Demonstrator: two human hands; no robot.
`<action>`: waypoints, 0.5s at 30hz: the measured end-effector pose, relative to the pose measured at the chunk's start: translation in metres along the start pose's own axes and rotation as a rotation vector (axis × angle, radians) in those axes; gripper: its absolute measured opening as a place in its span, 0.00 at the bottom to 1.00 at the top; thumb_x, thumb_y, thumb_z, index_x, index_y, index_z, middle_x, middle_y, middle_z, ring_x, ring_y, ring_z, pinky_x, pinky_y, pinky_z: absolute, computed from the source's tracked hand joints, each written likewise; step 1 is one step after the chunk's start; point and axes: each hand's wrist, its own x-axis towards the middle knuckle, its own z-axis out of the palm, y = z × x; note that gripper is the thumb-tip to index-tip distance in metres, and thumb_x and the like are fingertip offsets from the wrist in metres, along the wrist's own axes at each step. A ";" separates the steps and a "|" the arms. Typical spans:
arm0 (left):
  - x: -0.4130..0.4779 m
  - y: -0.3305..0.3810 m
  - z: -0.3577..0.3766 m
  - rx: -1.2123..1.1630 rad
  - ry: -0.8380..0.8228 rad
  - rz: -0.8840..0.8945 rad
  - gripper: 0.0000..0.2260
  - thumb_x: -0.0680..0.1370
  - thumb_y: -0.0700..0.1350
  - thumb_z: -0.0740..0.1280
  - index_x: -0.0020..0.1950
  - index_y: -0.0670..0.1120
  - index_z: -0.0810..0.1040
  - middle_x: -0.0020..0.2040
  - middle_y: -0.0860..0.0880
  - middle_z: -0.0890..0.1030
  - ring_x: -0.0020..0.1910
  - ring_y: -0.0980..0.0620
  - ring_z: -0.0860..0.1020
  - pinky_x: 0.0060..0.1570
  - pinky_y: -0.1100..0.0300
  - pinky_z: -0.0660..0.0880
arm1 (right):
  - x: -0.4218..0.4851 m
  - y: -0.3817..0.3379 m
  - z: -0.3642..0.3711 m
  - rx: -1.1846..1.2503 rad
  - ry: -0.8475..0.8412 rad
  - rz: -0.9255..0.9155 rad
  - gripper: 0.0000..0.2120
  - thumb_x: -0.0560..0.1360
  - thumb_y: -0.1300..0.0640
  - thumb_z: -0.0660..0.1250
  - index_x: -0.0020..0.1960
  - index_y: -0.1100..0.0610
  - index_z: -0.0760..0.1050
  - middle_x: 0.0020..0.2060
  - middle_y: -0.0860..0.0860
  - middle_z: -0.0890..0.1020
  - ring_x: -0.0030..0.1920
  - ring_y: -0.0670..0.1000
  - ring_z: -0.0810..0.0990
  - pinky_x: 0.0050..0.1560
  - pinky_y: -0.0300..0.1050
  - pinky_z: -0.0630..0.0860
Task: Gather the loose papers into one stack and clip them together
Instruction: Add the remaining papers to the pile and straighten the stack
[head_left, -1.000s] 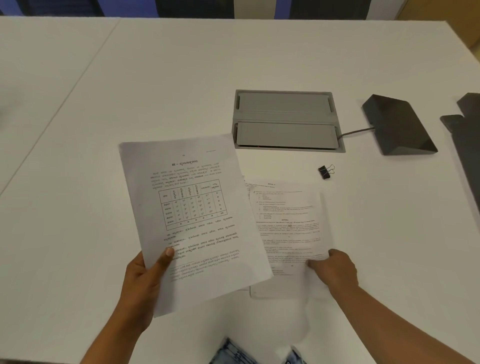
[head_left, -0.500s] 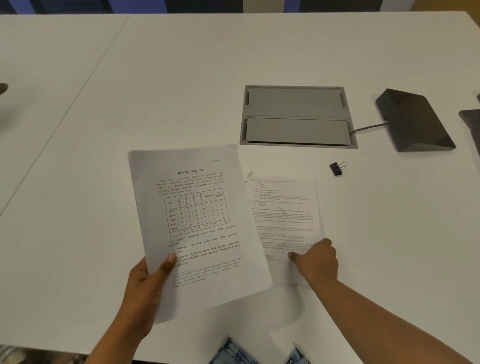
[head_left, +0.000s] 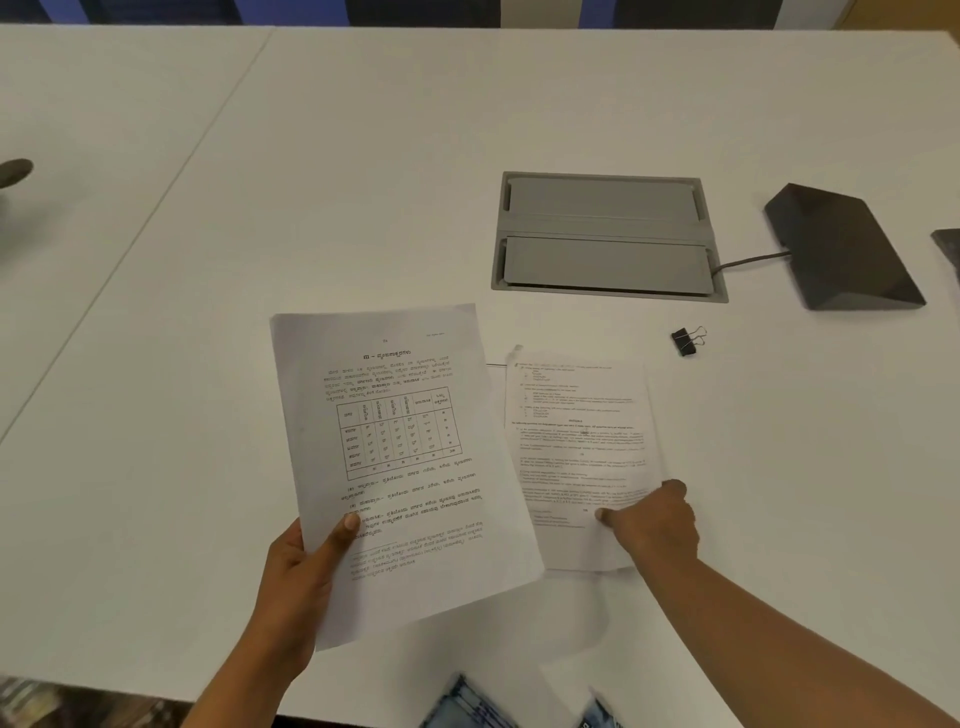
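On the white table (head_left: 156, 467), far left edge: a dark rounded object (head_left: 14, 171), partly cut off, cannot tell what it is. Left hand (head_left: 304, 577) grips the table sheet (head_left: 400, 467) at its near left edge, thumb on top, fingers behind; this printed page with a grid is lifted off the surface and tilted, its right edge overlapping the text sheet (head_left: 579, 452). Text sheet lies flat on the table, just right of the lifted page. Right hand (head_left: 652, 525) rests on its near right corner, fingers curled, fingertips pressing the paper; whether the page is pinched, cannot tell. Far of the sheets: grey hatch (head_left: 605, 236) set into the table. Black clip (head_left: 685, 341) lies loose between hatch and text sheet, apart from both. Far right: dark wedge (head_left: 841, 249), cabled to the hatch.
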 end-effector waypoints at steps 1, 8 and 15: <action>0.000 0.001 0.001 -0.002 -0.003 -0.002 0.09 0.78 0.46 0.68 0.56 0.47 0.81 0.48 0.48 0.88 0.45 0.41 0.85 0.40 0.51 0.81 | 0.002 -0.001 -0.001 0.033 -0.016 0.016 0.39 0.63 0.53 0.82 0.66 0.62 0.65 0.60 0.62 0.79 0.56 0.64 0.80 0.46 0.51 0.75; 0.001 0.001 0.001 0.005 0.016 -0.008 0.09 0.77 0.46 0.68 0.57 0.47 0.81 0.48 0.48 0.88 0.45 0.40 0.85 0.41 0.50 0.81 | 0.010 0.009 -0.007 0.231 -0.015 -0.145 0.12 0.72 0.53 0.73 0.53 0.57 0.81 0.49 0.55 0.86 0.45 0.58 0.82 0.46 0.48 0.79; 0.010 0.011 -0.006 0.064 0.031 0.046 0.09 0.78 0.46 0.67 0.58 0.47 0.80 0.48 0.49 0.87 0.45 0.41 0.85 0.38 0.54 0.80 | 0.021 0.033 -0.058 0.629 -0.103 -0.247 0.06 0.76 0.59 0.71 0.53 0.56 0.80 0.50 0.57 0.85 0.50 0.59 0.83 0.55 0.54 0.79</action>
